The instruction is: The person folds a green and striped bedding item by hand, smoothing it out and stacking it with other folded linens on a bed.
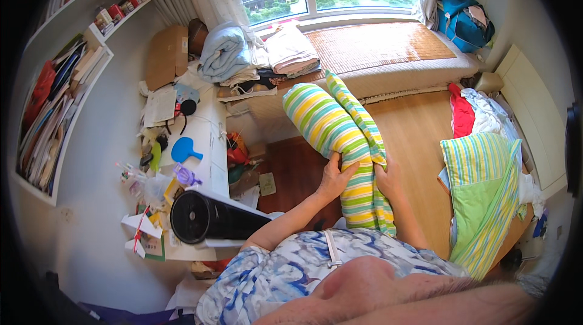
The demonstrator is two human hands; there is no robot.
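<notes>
A thick, folded piece of striped bedding [328, 122] in yellow, green, teal and white hangs in front of my body. It is doubled lengthwise, with a thinner layer along its right side; whether it is a pillow or a quilt I cannot tell. My left hand [336, 177] grips its left side around the middle, thumb laid across the fabric. On the opposite edge, my right hand [388, 175] holds the thinner layer, its fingers partly hidden behind the cloth. The lower end reaches my patterned shirt [291, 266].
Right of me, a green striped cover [478, 202] drapes over a pale wooden surface [410, 120]. A cluttered white desk [207, 143] with a black cylindrical appliance [218, 220] stands left. Ahead, a window seat bears a bamboo mat [378, 45], a rolled blue quilt [225, 52] and folded linens [291, 49].
</notes>
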